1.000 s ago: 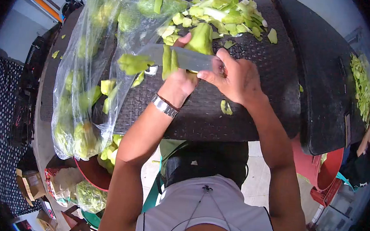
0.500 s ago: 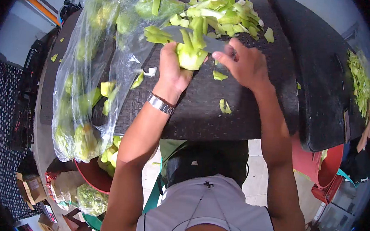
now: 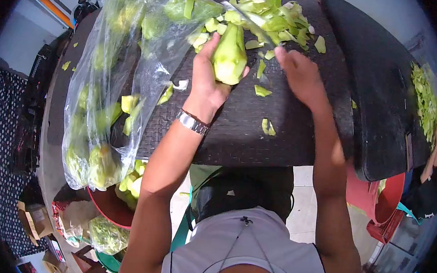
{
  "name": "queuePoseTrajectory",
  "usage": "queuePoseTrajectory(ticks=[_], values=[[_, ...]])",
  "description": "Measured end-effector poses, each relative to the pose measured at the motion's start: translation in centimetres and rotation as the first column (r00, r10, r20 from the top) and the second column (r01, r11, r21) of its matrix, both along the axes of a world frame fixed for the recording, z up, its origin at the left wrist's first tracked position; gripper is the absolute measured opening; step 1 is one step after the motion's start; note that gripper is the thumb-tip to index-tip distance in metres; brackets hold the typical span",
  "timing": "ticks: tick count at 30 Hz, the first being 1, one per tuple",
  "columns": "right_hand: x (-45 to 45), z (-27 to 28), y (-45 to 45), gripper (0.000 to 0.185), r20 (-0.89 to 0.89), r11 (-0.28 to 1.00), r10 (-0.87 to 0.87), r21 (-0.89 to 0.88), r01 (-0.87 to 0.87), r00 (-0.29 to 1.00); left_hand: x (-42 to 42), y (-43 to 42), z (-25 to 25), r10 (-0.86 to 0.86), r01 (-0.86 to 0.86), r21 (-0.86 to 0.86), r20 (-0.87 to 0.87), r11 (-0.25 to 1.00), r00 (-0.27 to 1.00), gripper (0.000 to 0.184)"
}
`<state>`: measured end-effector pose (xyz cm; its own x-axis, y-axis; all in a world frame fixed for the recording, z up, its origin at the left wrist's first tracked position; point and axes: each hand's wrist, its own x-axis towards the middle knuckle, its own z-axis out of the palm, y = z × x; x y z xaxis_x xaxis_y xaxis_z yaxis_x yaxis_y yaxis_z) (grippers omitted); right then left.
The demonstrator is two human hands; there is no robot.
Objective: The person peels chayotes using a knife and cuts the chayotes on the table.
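Gourd (image 3: 230, 53): over table (image 3: 278, 148), long axis running away from you, pale blunt end nearest | Your left hand (image 3: 207, 75): cupped around gourd | Your right hand (image 3: 302, 74): gripping knife (image 3: 257, 24), blade angled away, leftward

Green vegetable (image 3: 229, 55) — paler near end; knife (image 3: 252, 24) — slanted beyond it.

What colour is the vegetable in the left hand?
The vegetable is light green, and paler at its cut end. The head view shows it best.

Dark-edged white sleeveless top (image 3: 206, 242), silver link wristband (image 3: 192, 122); thin chain (image 3: 262, 252), small dark pendant (image 3: 246, 220)
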<state>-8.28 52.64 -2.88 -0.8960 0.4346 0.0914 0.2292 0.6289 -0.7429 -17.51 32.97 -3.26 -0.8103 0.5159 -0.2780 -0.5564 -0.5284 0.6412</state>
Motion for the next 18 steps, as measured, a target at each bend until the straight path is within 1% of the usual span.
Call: queuePoseTrajectory(ticks=[3,4,6,8,9,12,15,17,18], values=[[0.8,0.5,-3.3,0.062,-0.092,0.969,0.201,0.162,-0.185,0.975,-0.4,-0.1,-1.9,-0.081,0.082,0.107,-0.015,0.991,0.997,0.039],[1.1,0.7,-4.0,0.060,-0.070,0.956,0.240,0.192,-0.223,0.968,-0.4,0.6,-2.2,0.009,-0.006,0.161,-0.018,0.987,1.000,0.037],[1.4,1.1,-5.0,0.059,-0.021,0.920,0.319,0.248,-0.304,0.948,-0.8,0.5,-2.9,-0.124,0.127,0.205,-0.028,0.971,0.992,0.045],[1.5,0.6,-5.3,0.059,-0.051,0.885,0.357,0.336,-0.321,0.933,-0.9,0.1,-3.4,-0.226,0.230,0.215,-0.044,0.949,0.973,0.049],[1.5,0.3,-5.3,0.060,-0.063,0.866,0.375,0.381,-0.325,0.925,-0.7,0.0,-3.3,-0.221,0.229,0.220,-0.059,0.948,0.973,0.049],[1.5,-0.3,-5.1,0.049,-0.220,0.848,0.438,0.423,-0.320,0.872,0.1,0.0,-2.9,-0.195,0.216,0.217,-0.111,0.952,0.974,0.049],[1.3,-0.7,-5.2,0.048,-0.234,0.849,0.436,0.429,-0.310,0.869,0.4,0.1,-2.9,-0.155,0.180,0.162,-0.157,0.970,0.975,0.048],[1.3,-0.7,-4.9,0.055,-0.136,0.846,0.387,0.444,-0.293,0.912,-0.1,0.3,-3.4,-0.144,0.161,0.101,-0.157,0.982,0.977,0.046],[1.2,-0.7,-4.6,0.059,-0.088,0.845,0.360,0.453,-0.285,0.929,-0.1,0.4,-3.4,-0.093,0.112,0.106,-0.166,0.988,0.982,0.046]])
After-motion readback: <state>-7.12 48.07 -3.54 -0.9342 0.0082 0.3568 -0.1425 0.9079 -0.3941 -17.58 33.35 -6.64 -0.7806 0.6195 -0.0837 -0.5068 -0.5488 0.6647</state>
